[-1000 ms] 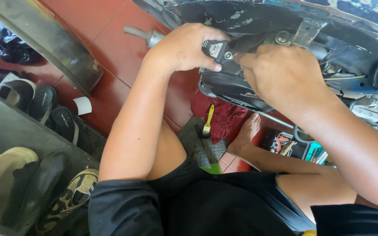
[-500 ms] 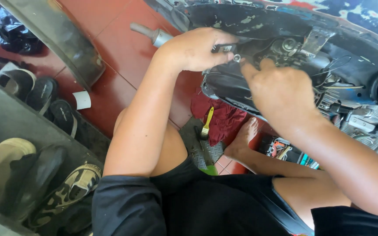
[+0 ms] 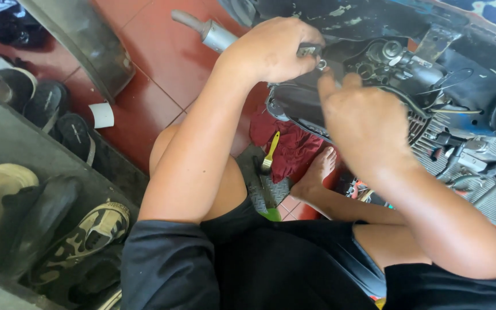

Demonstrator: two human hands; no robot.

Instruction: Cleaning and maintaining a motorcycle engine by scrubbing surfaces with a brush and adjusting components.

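My left hand (image 3: 271,49) is closed around a metal wrench (image 3: 210,33). Its grey handle sticks out to the upper left and its head sits against the dark engine case (image 3: 397,57) of a scooter. My right hand (image 3: 363,120) is just below and right of the wrench head, back toward the camera. Its fingertips point up at the small fitting by the wrench head. The palm side is hidden, so I cannot see whether it holds anything. I sit on the floor with my legs folded and a bare foot (image 3: 317,172) under the engine.
A red rag (image 3: 291,143) and a yellow-handled brush (image 3: 269,152) lie on the tiled floor under the engine. A black body panel (image 3: 81,46) and a white tape roll (image 3: 103,115) lie at left. Several shoes (image 3: 53,229) line a grey ledge.
My right hand has come off the wrench head and dropped slightly lower right, uncovering the engine fittings. My left hand keeps its grip and the wrench handle has swung a little.
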